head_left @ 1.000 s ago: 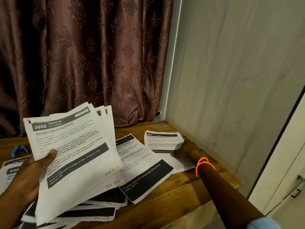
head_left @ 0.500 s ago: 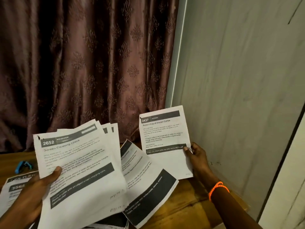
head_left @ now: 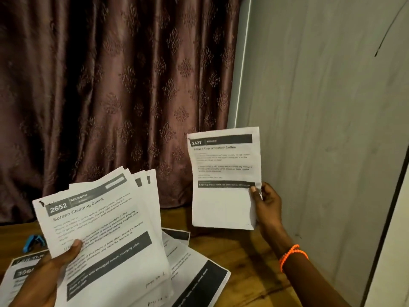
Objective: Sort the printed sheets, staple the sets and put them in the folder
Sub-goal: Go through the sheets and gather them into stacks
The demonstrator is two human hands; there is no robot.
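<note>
My left hand (head_left: 47, 278) grips a fanned stack of printed sheets (head_left: 106, 238) at the lower left; the top sheet reads "2652 Bedroom, Screen Cleaning Check". My right hand (head_left: 266, 207) pinches the right edge of a single sheet (head_left: 223, 202) headed "2437, Brew a Cup of Instant Coffee" and holds it upright above the wooden table (head_left: 243, 262). More printed sheets (head_left: 194, 275) lie loose on the table under the stack. A blue stapler (head_left: 33, 241) lies at the far left, partly hidden by the stack. No folder is in view.
A dark patterned curtain (head_left: 115, 96) hangs behind the table. A grey wall (head_left: 321, 129) stands close on the right. Another sheet (head_left: 20, 273) lies at the table's left edge. An orange bracelet (head_left: 292, 254) circles my right wrist.
My right hand lifted the "2437" sheet off the table and raised it upright in front of the wall. The stack in my left hand stayed about where it was.
</note>
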